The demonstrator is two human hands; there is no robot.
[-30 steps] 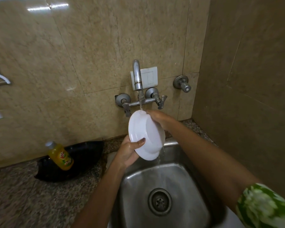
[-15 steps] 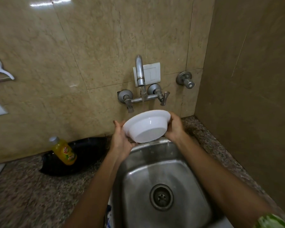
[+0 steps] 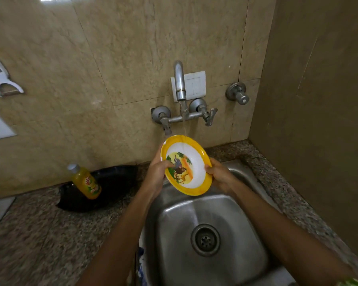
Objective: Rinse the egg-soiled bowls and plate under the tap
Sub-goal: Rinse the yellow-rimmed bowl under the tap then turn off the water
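**Yellow-rimmed picture bowl held under the running tap**

Nearest the viewer lies the steel sink (image 3: 211,213), its drain at the centre of the basin. Above the sink's far edge both hands hold a yellow-rimmed picture bowl (image 3: 185,165), tilted with its inside toward the viewer. The left hand (image 3: 156,174) grips the left rim, thumb curled over onto the printed animal picture; the right hand (image 3: 219,176) has its fingers wrapped round the right rim. Half a second ago the hands carried a plain white bowl here; it has left the view, replaced by this one, which suggests that the white bowl is rinsed and a second piece has begun. Water from the wall tap (image 3: 180,87) strikes the bowl's upper rim. On the bench, left of the sink, a yellow bottle (image 3: 85,181) leans in a black tray (image 3: 116,178); its red label is too blurred to read.
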